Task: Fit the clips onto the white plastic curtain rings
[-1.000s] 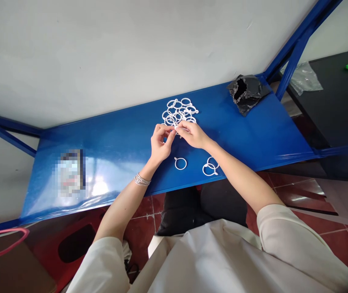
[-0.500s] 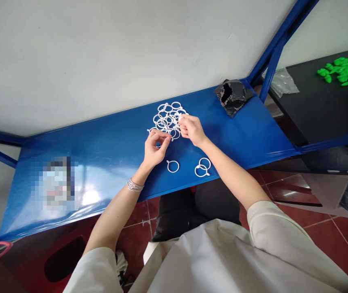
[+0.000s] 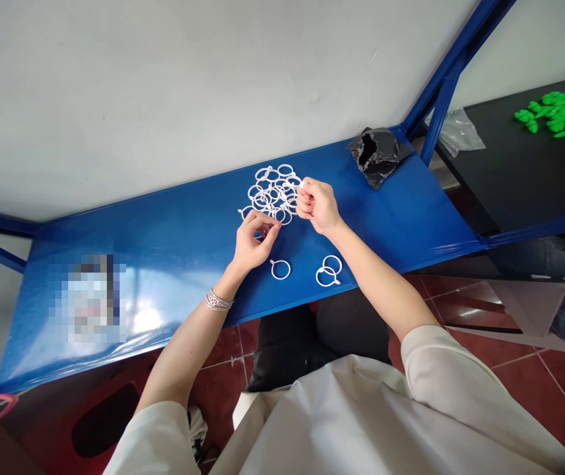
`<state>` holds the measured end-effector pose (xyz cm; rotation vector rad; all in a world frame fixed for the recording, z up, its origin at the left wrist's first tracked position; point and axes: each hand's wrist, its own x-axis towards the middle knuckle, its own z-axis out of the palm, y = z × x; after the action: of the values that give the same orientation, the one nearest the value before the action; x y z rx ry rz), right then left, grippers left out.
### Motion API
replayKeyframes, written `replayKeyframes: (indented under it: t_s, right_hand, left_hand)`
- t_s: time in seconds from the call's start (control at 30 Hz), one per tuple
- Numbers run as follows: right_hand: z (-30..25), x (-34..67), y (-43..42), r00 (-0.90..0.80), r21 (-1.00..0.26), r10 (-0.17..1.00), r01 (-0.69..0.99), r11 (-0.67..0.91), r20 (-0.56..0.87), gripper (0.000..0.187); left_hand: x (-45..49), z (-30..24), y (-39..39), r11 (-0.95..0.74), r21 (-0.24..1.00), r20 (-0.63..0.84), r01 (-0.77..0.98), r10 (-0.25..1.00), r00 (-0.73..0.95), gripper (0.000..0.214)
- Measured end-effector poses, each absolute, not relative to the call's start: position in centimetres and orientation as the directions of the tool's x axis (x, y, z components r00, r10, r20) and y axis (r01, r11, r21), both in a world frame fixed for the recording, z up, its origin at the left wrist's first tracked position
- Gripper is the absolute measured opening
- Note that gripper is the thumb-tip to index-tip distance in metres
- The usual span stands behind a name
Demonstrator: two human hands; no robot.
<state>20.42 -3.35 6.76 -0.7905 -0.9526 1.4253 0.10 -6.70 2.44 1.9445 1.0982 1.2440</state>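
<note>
A heap of thin white rings with small tabs (image 3: pixel 268 191) lies on the blue table (image 3: pixel 178 231). My left hand (image 3: pixel 253 239) is at the heap's near edge, thumb and forefinger pinched together. A bit of white shows behind its fingers, but what the pinch holds is hidden. Curled closed at the heap's right side is my right hand (image 3: pixel 319 206). Something small and pale shows at its thumb tip, too small to name. One single white ring (image 3: pixel 281 270) lies nearer to me, and two overlapping rings (image 3: pixel 329 271) rest to its right by the table edge.
A torn black plastic bag (image 3: pixel 379 157) sits at the back right. Beyond the blue frame post (image 3: pixel 443 109), a dark table holds green pieces (image 3: pixel 562 112) and a clear bag (image 3: pixel 462 132). A blurred-out object (image 3: pixel 92 298) lies at left.
My right hand has shifted slightly to the right, away from the heap, still closed. My left hand has barely moved, and the loose rings lie as before.
</note>
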Motion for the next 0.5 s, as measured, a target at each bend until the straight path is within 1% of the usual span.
replayKeyframes:
  t_s: [0.2,0.37,0.5]
  right_hand:
    - [7.18,20.61,-3.53,-0.079,-0.895,0.995,-0.446,0.026,0.069,0.048]
    - [7.10,20.48,-3.55,-0.041,-0.915,0.998,-0.402,0.027,0.048,0.049]
    - [6.63,20.44,-3.42,-0.026,-0.915,0.997,-0.400,0.051,0.067,0.049]
  left_hand:
    - [0.22,2.17,-6.66,-0.496,0.800,0.441,0.336,0.867,0.230,0.018]
    - [0.24,2.16,-6.67,-0.487,0.800,0.430,0.351,0.873,0.232,0.021]
    - [0.20,2.14,-6.66,-0.486,0.799,0.424,0.354,0.873,0.240,0.019]
